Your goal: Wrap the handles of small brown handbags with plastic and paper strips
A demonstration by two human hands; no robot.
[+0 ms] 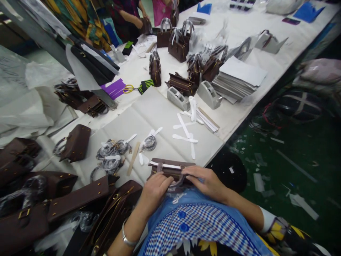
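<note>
A small brown leather handbag (170, 168) lies at the near edge of the table against my lap, with a white strip along its top. My left hand (153, 190) is closed on the bag's near left side. My right hand (205, 179) lies over its right end, fingers curled on the bag and its handle. Just beyond the bag, on a white paper sheet (157, 113), lie white paper strips (185, 137), plastic-wrapped metal chains (112, 153) and a wooden stick (133, 163).
Brown bags and flaps (77, 199) are piled at my left. Two tape dispensers (207, 93), a stack of grey sheets (239, 80), yellow scissors (129, 89) and several standing brown handbags (178, 44) sit farther back. Other people stand at the far end. Green floor (287, 156) is on the right.
</note>
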